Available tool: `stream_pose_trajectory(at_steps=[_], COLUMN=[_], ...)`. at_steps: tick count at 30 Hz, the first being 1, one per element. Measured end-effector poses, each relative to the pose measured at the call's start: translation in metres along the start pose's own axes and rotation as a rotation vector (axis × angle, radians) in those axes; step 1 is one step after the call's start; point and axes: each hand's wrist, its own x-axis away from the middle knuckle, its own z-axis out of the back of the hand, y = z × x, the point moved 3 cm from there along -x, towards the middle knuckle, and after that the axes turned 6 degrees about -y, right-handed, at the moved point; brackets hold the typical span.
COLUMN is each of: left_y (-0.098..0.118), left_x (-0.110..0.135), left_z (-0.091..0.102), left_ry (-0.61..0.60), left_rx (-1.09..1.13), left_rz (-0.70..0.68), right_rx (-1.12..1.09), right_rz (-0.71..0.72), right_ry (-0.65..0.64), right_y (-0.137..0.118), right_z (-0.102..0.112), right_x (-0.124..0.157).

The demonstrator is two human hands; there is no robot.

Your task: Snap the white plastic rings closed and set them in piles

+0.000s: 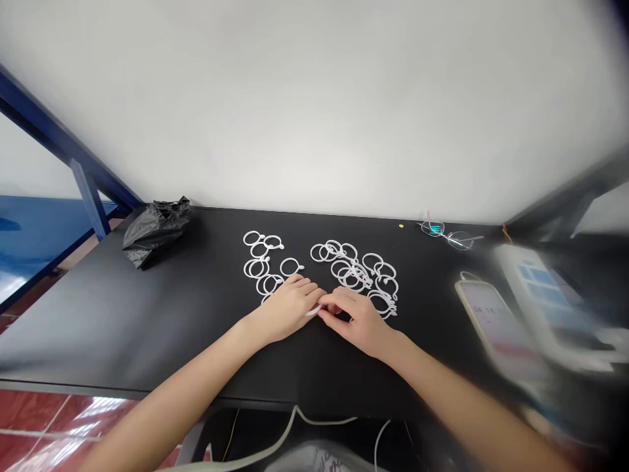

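Note:
A white plastic curtain ring [313,311] is pinched between my two hands, low over the black table. My left hand [291,307] is closed on its left side, palm down, and hides much of it. The thumb and forefinger of my right hand [358,321] pinch its right end. Left of my hands lies a loose group of similar white rings [256,267], each with a small eyelet; my left hand covers part of the lowest ones. Beyond my right hand, a denser heap of white rings [350,274] overlaps itself.
A crumpled black plastic bag [156,229] sits at the back left. Eyeglasses [445,236] lie by the wall. On the right are a lit phone [496,321] and a blurred white device [545,295]. Pale cables [280,440] hang below the front edge.

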Motion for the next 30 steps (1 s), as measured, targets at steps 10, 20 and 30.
stream_pose_trajectory(at_steps=[10,20,30], left_y=[0.0,0.005,0.005], left_x=[0.001,0.005,0.002], left_z=[0.004,0.017,0.016], left_ry=[0.093,0.233,0.2], left_rx=[0.14,0.242,0.017], left_rz=[0.031,0.02,-0.035], right_rx=[0.022,0.039,-0.016], right_rz=[0.053,0.082,-0.044], right_ry=[0.08,0.199,0.257], right_y=[-0.002,-0.003,0.005], right_z=[0.006,0.017,0.024], right_x=[-0.001,-0.004,-0.004])
